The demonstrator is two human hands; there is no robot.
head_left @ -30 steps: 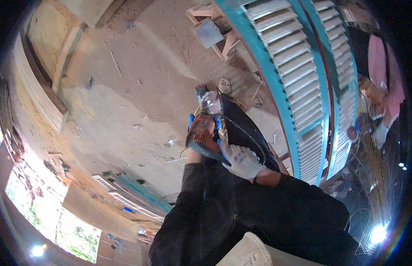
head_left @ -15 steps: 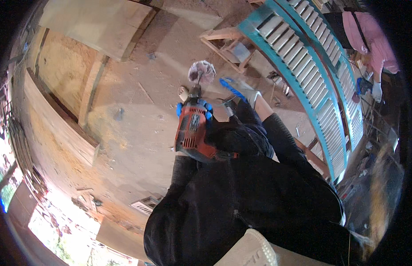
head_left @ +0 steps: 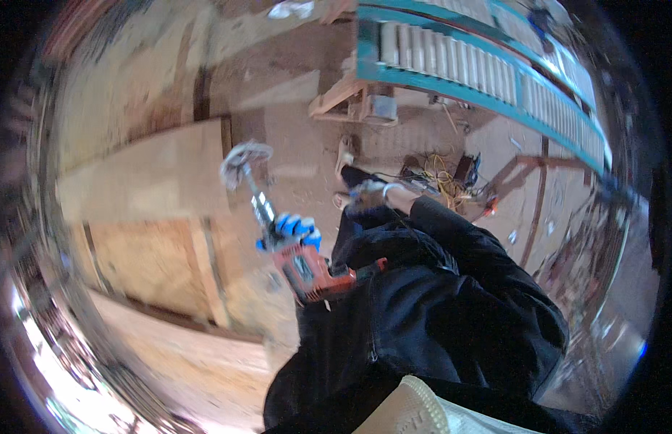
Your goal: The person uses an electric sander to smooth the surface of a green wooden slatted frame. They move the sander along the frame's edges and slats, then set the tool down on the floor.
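My left hand (head_left: 298, 228), in a blue and white glove, is wrapped around the front of a red electric drill (head_left: 308, 272). From its silver front part a shaft runs up and left to a pale round wheel head (head_left: 245, 160), blurred by motion. The drill's rear handle lies close against my dark jacket. My right hand (head_left: 372, 195), gloved with a white cuff, hovers in front of my body, to the right of the drill and apart from it. Its fingers are too smeared to read.
Pale wooden panels (head_left: 148, 177) lie on the left. A teal louvred shutter (head_left: 451, 65) stretches across the upper right, near a wooden trestle (head_left: 339, 100). Tangled yellow and dark cables (head_left: 441, 173) lie on the floor (head_left: 292, 181) right of my feet.
My view has swung toward the panels on the left. The drill now tilts up and left. My right hand has come in nearer my body, and the co-worker in pink is out of sight.
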